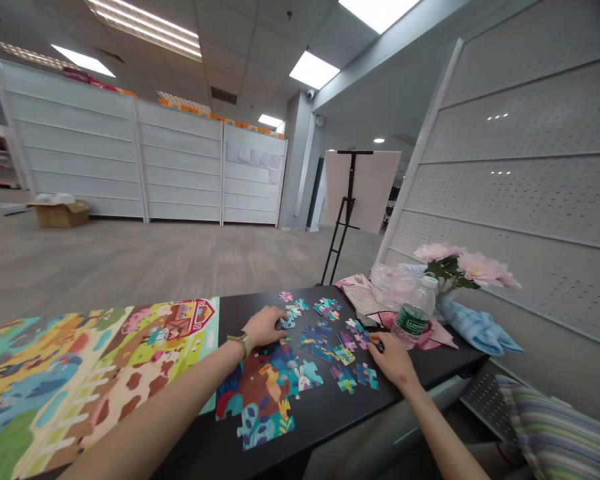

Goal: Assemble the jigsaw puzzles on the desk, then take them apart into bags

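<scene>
My left hand (pixel 264 327), a watch on its wrist, is at the upper edge of a partly joined jigsaw puzzle (pixel 273 383). Its fingers are curled on a small puzzle piece, mostly covered by the hand. The joined part shows a brown animal and a white rabbit. My right hand (pixel 393 360) pinches a puzzle piece (pixel 379 345) at the right of the black table. Between my hands lie several loose pieces, among them a dark blue cluster (pixel 316 341) and a teal and purple piece (pixel 344 379).
Finished farm puzzle (pixel 135 373) sheets cover the table's left side. At the right stand a water bottle (pixel 413 320) and pink flowers (pixel 480 267), with a blue cloth (pixel 480 327) and plastic wrapping (pixel 393 283). Beyond the table is an easel (pixel 350 193); a striped cushion (pixel 565 427) lies lower right.
</scene>
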`<state>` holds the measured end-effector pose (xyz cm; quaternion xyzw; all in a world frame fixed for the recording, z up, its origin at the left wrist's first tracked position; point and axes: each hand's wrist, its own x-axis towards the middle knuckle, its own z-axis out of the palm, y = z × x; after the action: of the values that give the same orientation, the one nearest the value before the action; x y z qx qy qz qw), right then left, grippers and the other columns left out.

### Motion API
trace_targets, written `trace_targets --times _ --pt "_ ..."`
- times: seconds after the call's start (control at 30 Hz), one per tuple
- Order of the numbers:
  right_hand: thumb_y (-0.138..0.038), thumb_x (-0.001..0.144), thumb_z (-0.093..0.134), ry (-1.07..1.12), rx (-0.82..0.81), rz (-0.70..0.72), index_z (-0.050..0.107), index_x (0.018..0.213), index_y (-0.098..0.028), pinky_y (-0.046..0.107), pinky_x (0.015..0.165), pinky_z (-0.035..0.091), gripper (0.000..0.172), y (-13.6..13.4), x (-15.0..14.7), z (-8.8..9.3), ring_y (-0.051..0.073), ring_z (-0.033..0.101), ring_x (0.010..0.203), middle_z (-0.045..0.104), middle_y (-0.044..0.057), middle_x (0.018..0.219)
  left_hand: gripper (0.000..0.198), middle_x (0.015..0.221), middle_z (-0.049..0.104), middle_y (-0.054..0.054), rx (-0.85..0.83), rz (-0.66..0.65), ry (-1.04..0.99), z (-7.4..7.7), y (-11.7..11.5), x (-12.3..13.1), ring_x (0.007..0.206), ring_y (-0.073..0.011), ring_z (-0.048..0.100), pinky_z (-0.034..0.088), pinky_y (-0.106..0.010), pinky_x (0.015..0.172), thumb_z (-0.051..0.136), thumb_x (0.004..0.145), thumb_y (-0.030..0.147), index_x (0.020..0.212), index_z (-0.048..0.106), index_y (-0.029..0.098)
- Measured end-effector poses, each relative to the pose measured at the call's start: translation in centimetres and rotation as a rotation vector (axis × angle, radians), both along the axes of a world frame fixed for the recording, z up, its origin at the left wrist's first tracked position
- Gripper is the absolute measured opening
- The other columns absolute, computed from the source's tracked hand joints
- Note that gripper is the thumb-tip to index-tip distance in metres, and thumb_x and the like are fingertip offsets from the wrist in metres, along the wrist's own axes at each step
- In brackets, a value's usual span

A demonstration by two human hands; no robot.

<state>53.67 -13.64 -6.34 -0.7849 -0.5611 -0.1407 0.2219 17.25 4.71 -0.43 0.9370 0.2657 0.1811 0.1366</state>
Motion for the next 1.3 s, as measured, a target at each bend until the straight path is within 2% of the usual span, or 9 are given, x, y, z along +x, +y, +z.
trace_targets --times 0.13,0.3,0.37,0.47,0.57,0.67,0.83,1.0,1.3 --pt "-0.038 0.085 0.052 -0.016 -0.026 0.029 0.07 0.098 -0.021 0.037 0.088 0.05 0.029 0.0 0.5 0.0 0.026 0.068 0.095 0.073 0.009 0.103 0.014 0.093 0.071 -0.007 -0.016 -0.004 0.058 0.3 1.5 1.3 0.093 -0.0253 0.065 0.049 -0.031 0.082 0.072 0.079 0.03 0.089 0.071 0.02" --pt "-0.046 0.082 0.05 -0.025 -0.027 0.069 0.071 0.096 -0.018 0.044 0.084 0.052 0.037 0.9 1.7 -0.3 0.031 0.069 0.091 0.074 0.013 0.098 0.029 0.096 0.071 -0.007 -0.017 0.02 0.037 2.8 1.0 -1.2 0.096 -0.0256 0.064 0.048 -0.031 0.085 0.079 0.069 0.03 0.094 0.069 0.019" --pt "-0.048 0.082 0.05 -0.033 -0.024 0.085 0.071 0.095 -0.019 0.044 0.085 0.052 0.038 1.1 2.0 -0.5 0.032 0.069 0.093 0.074 0.013 0.099 0.031 0.103 0.069 -0.008 -0.006 0.037 -0.01 4.0 -1.0 -3.7 0.098 -0.0246 0.063 0.048 -0.032 0.088 0.074 0.075 0.031 0.102 0.067 0.018" --pt "-0.047 0.083 0.05 -0.044 -0.02 0.082 0.071 0.098 -0.019 0.043 0.087 0.051 0.039 1.1 2.1 -0.9 0.032 0.068 0.096 0.074 0.013 0.103 0.031 0.101 0.068 -0.005 -0.003 -0.006 -0.048 4.3 -6.6 -9.0 0.091 -0.0203 0.063 0.049 -0.029 0.084 0.069 0.078 0.031 0.107 0.064 0.018" --pt "-0.045 0.083 0.051 -0.041 -0.019 0.051 0.07 0.099 -0.019 0.044 0.089 0.049 0.036 1.3 1.9 -1.3 0.032 0.067 0.097 0.073 0.013 0.103 0.031 0.103 0.066 -0.004 -0.075 -0.047 -0.038 2.7 -12.5 -14.3 0.095 -0.021 0.062 0.049 -0.032 0.087 0.069 0.078 0.028 0.109 0.066 0.024" --pt "-0.041 0.083 0.052 -0.03 -0.022 0.019 0.07 0.099 -0.018 0.045 0.09 0.046 0.033 1.5 1.6 -1.5 0.034 0.064 0.1 0.072 0.015 0.104 0.032 0.111 0.062 -0.007 -0.141 0.011 -0.007 0.5 -15.9 -17.2 0.103 -0.0227 0.06 0.049 -0.034 0.093 0.066 0.081 0.025 0.112 0.068 0.026" --pt "-0.039 0.085 0.052 -0.034 -0.031 0.014 0.07 0.103 -0.019 0.042 0.093 0.045 0.033 1.0 0.8 -1.1 0.031 0.064 0.102 0.072 0.013 0.107 0.033 0.115 0.059 -0.008 -0.132 0.074 -0.043 -1.4 -16.8 -17.0 0.106 -0.0229 0.059 0.049 -0.036 0.097 0.059 0.086 0.022 0.118 0.067 0.027" --pt "-0.037 0.084 0.054 -0.033 -0.035 0.004 0.071 0.104 -0.02 0.041 0.092 0.046 0.031 0.6 0.4 -0.7 0.029 0.065 0.101 0.072 0.011 0.108 0.03 0.115 0.058 -0.008 -0.087 0.094 -0.006 -0.5 -16.8 -16.4 0.104 -0.0235 0.059 0.05 -0.037 0.095 0.056 0.086 0.02 0.114 0.068 0.026" --pt "-0.034 0.085 0.054 0.004 -0.05 0.0 0.071 0.104 -0.018 0.041 0.093 0.044 0.03 0.6 0.1 -0.5 0.03 0.065 0.102 0.072 0.013 0.107 0.026 0.127 0.058 -0.006 0.033 0.043 0.153 1.1 -16.6 -15.7 0.118 -0.0283 0.053 0.046 -0.045 0.101 0.054 0.079 0.015 0.099 0.067 0.025"
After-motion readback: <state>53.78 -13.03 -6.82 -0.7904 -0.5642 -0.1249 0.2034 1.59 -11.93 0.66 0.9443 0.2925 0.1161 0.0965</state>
